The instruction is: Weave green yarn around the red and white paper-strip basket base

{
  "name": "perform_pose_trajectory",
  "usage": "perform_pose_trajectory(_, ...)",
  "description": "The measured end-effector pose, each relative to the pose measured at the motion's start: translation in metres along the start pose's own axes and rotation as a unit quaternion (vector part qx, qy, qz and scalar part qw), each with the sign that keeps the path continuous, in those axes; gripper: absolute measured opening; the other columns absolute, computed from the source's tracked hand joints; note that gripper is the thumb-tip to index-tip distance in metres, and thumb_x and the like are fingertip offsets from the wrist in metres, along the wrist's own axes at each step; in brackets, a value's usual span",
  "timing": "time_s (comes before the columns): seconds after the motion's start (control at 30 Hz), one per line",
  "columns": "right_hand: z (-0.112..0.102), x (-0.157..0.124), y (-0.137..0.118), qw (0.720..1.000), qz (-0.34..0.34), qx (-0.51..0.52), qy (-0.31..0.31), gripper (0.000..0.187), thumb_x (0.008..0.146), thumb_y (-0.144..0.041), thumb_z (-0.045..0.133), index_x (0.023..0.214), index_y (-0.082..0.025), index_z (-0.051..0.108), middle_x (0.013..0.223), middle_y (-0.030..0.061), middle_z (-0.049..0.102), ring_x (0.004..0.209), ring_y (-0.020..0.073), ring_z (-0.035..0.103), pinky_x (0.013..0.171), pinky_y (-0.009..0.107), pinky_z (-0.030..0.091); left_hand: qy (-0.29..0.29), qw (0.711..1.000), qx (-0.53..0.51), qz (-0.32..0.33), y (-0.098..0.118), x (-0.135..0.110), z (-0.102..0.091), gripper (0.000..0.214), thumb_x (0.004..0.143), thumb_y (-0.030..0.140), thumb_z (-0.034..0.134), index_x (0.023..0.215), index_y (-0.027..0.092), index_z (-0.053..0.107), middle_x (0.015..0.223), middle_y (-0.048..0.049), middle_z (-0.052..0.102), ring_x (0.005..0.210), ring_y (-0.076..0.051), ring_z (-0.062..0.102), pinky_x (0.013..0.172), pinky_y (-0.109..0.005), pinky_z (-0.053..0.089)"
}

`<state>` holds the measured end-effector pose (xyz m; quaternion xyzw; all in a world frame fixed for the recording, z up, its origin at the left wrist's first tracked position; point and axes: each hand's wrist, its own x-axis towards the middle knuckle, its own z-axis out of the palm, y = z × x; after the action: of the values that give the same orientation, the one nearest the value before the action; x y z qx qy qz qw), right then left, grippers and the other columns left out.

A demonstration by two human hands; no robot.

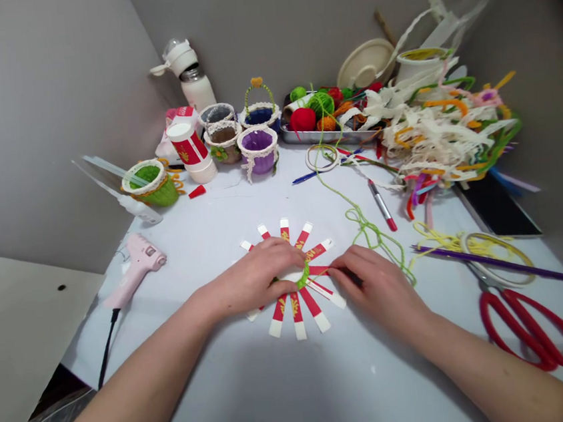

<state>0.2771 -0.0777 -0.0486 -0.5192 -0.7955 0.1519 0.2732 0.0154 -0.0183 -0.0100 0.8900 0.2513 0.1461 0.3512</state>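
A paper cup (pixel 313 304) cut into red-and-white strips lies splayed on the table like a sun. Green yarn (pixel 303 278) runs in a ring around its base. My left hand (pixel 262 273) rests over the left part of the cup, with fingers and thumb curved round the ring, gripping it. To the right, my right hand (pixel 377 281) pinches the strand of green yarn near the tip of a strip. Loose green yarn (pixel 375 236) lies tangled beyond my right hand and trails back toward the metal tray. My left fingers hide some of the strips.
A pink glue gun (pixel 139 266) lies at left, its cord hanging off the edge. Red-handled scissors (pixel 530 326) and a purple stick (pixel 498 262) lie at right. Woven baskets (pixel 258 151), stacked cups (pixel 189 150), a yarn tray (pixel 334 136) and a heap of trimmings (pixel 429 135) stand behind.
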Motion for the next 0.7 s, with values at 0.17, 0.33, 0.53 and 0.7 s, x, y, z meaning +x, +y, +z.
perform_pose_trajectory(0.17,-0.005,-0.002,-0.002,0.998,-0.066,0.024,-0.003,0.021,0.105,-0.014,0.052,0.101,-0.020,0.071,0.096,0.0071,0.067,0.087,0.0193,0.065,0.076,0.032,0.054,-0.004,0.999,-0.013,0.041,0.000,-0.003,-0.006,0.026,0.103,0.008,0.052,0.123,0.021,0.064,0.134,-0.0106,0.070,0.137,-0.026,0.058,0.117,-0.048,0.048)
perform_pose_trajectory(0.33,-0.010,-0.009,-0.011,0.993,-0.108,0.012,-0.042,0.027,0.104,-0.007,0.047,0.109,-0.020,0.071,0.097,0.0076,0.067,0.087,0.0198,0.063,0.073,0.031,0.054,-0.011,0.999,-0.023,0.028,-0.001,-0.006,-0.011,0.026,0.106,0.010,0.046,0.121,0.021,0.064,0.133,-0.0104,0.071,0.131,-0.024,0.064,0.112,-0.045,0.052)
perform_pose_trajectory(0.53,-0.015,-0.023,-0.020,0.984,-0.139,-0.015,-0.110,0.023,0.102,-0.006,0.049,0.096,-0.017,0.069,0.089,0.0070,0.064,0.079,0.0204,0.059,0.067,0.032,0.048,-0.024,0.999,-0.034,0.015,-0.003,-0.008,-0.010,0.029,0.102,0.005,0.047,0.120,0.021,0.064,0.134,-0.0108,0.069,0.128,-0.024,0.065,0.109,-0.043,0.054)
perform_pose_trajectory(0.7,-0.017,-0.030,-0.027,0.971,-0.187,-0.062,-0.138,0.026,0.096,-0.002,0.050,0.081,-0.018,0.063,0.084,0.0056,0.061,0.073,0.0190,0.053,0.062,0.031,0.042,-0.028,0.998,-0.044,0.019,-0.003,-0.009,-0.013,0.031,0.098,0.002,0.048,0.117,0.020,0.064,0.134,-0.0111,0.070,0.129,-0.024,0.065,0.109,-0.043,0.055)
